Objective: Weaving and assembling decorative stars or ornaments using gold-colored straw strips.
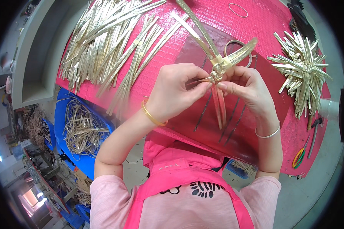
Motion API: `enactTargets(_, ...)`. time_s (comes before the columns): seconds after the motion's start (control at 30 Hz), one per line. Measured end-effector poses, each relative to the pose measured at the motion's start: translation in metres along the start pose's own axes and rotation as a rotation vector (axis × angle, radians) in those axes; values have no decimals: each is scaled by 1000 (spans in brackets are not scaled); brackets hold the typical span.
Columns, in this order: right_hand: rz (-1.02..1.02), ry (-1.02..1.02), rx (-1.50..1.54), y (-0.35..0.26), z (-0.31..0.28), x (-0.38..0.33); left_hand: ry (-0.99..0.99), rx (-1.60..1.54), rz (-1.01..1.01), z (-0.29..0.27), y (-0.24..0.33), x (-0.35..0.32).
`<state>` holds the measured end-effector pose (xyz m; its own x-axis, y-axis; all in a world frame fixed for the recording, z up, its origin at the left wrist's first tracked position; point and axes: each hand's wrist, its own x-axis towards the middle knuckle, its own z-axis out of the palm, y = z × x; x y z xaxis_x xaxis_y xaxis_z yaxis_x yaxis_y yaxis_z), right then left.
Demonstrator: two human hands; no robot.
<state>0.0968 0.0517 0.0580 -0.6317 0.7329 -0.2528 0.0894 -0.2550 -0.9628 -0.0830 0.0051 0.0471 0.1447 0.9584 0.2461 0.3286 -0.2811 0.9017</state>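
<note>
1. One grey tray (pixel 21 72) stands tilted at your far left, beside the pink-covered table (pixel 267 19).
2. A blue bin (pixel 84 168) sits below the table's left side, and a loose tangle of thin gold strips (pixel 82 131) fills much of it.
3. A broad pile of flat gold strips (pixel 103 42) lies on the table to the left, its strips crossing and overlapping; some fan down toward your left forearm.
4. Your left hand (pixel 177 89), with a gold bangle (pixel 153 114) at its wrist, pinches a thin strip at the lower left of the woven gold piece, between thumb and forefinger.
5. The woven gold piece (pixel 218 71) is between your two hands, above the dark red sheet (pixel 202 133). Its long gold strips spread upward, while two reddish ends point down toward you.
6. Your right hand (pixel 248 86), a silver bangle (pixel 269 133) at its wrist, grips the knotted part from the right with thumb and fingers.
7. At your far right, scissors (pixel 299 160) with coloured handles lie near the table edge, and above them is a splayed bundle of gold strips (pixel 304 70).
</note>
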Motion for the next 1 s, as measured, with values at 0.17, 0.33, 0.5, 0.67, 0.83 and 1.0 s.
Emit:
enactTargets(0.17, 91, -22, 209, 1, 2, 3, 178, 352, 250, 11, 6, -2)
enactTargets(0.33, -3, 125, 440, 18, 19, 6, 241, -76, -97, 14, 5, -1)
enactTargets(0.5, -291, 332, 197, 25, 30, 9, 40, -487, -560, -5, 31, -1)
enactTargets(0.67, -313, 312, -309, 17, 30, 2, -145, -464, -499, -22, 21, -4)
enactTargets(0.83, -125, 231, 21, 19, 29, -5, -47, -134, -315, -17, 12, -2)
enactTargets(1.0, -155, 218, 351, 16, 41, -8, 125, -252, -344, -6, 20, -11)
